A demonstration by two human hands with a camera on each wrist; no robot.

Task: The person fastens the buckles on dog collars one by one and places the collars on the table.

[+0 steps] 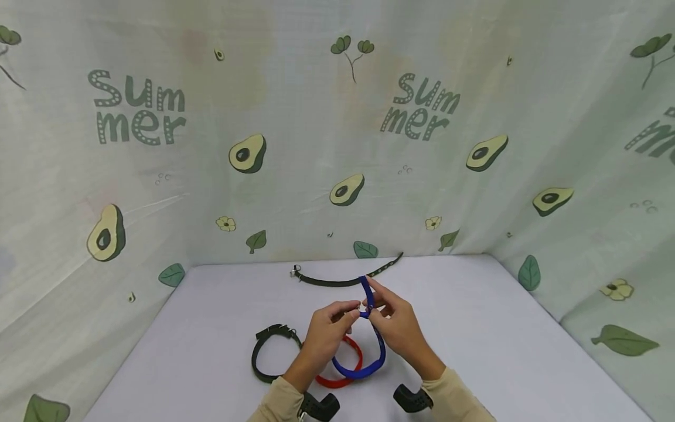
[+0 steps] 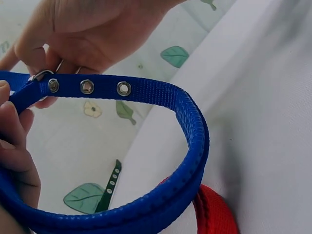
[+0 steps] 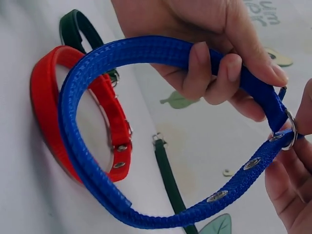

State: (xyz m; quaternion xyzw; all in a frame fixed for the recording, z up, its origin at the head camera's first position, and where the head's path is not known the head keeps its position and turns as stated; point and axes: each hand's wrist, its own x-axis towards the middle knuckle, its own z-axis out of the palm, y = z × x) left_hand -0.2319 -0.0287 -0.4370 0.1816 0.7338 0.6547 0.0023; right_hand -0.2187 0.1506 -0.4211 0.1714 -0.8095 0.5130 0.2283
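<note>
Both hands hold a blue pet collar (image 1: 377, 366), bent into a loop above the table. My left hand (image 1: 325, 330) grips the band beside the metal ring (image 3: 291, 130), its fingers curled over it in the right wrist view. At the ring, my right hand (image 1: 402, 329) pinches the strap where its two parts meet; its tail rises along the right fingers in the head view. Metal eyelets (image 2: 87, 87) line the thinner stretch. Partly behind the loop lies a red collar (image 3: 45, 105).
A dark green collar (image 1: 256, 353) lies looped at the left, close to the left forearm. Another dark green collar (image 1: 331, 283) stretches out along the table's back. Avocado-printed cloth (image 1: 300, 117) hangs behind the white tabletop (image 1: 474, 328) and at its sides.
</note>
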